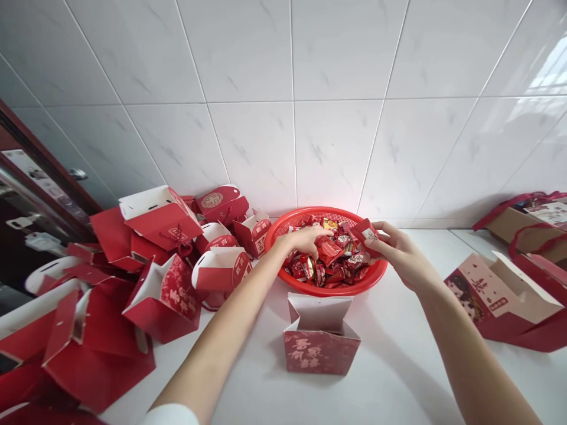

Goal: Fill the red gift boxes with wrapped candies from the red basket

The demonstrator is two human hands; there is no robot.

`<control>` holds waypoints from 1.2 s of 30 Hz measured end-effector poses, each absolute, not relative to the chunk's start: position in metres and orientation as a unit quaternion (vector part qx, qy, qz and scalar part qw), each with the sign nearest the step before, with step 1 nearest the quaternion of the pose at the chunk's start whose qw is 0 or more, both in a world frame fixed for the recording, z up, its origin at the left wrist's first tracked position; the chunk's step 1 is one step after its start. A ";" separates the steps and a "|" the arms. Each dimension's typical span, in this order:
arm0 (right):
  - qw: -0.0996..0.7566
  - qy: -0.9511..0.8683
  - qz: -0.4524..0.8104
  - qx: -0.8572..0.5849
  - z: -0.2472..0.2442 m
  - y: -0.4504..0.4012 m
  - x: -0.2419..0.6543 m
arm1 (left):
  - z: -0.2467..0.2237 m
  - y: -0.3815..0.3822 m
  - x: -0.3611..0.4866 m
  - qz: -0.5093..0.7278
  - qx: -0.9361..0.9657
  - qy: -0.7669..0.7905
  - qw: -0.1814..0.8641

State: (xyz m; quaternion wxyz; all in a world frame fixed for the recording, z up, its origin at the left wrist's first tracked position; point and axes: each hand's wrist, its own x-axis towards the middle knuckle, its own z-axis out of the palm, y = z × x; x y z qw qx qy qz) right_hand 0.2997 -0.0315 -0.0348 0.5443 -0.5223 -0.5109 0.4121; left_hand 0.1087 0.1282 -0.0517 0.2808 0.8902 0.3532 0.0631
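Note:
A red plastic basket (273, 227) full of wrapped candies (330, 251) stands against the tiled wall. My left hand (308, 239) reaches over the candies from the left, thumb and fingers apart, its fingertips at the wrappers. At the basket's right rim, my right hand (394, 248) pinches a small red packet (365, 231) with pale print. In front of the basket, an open red gift box (322, 353) stands upright on the white counter, its pale flaps raised. Its inside is mostly hidden.
Many red gift boxes (162, 292) lie heaped on the left, several with open tops. At right are an open pink-and-red box (500, 289) and a brown box (509, 227) with red ribbon. White wall tiles (336, 153) rise behind the counter (390, 366).

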 end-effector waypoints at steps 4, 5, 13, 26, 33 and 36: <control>0.572 -0.472 0.402 -0.537 -0.040 -0.024 0.303 | -0.067 0.129 0.113 0.066 0.891 0.308 0.327; 0.577 -0.466 0.401 -0.538 -0.041 -0.023 0.304 | -0.069 0.129 0.112 0.077 0.886 0.306 0.340; 0.583 -0.461 0.389 -0.544 -0.049 -0.017 0.305 | -0.060 0.125 0.100 0.193 0.764 0.336 0.516; 0.643 -0.432 0.373 -0.511 -0.073 -0.003 0.295 | -0.066 0.119 0.097 0.361 0.677 0.295 0.569; 0.676 -0.403 0.359 -0.502 -0.076 -0.002 0.288 | -0.067 0.118 0.097 0.392 0.716 0.237 0.527; 0.671 -0.414 0.397 -0.470 -0.076 -0.003 0.283 | -0.067 0.109 0.098 0.336 0.750 0.212 0.529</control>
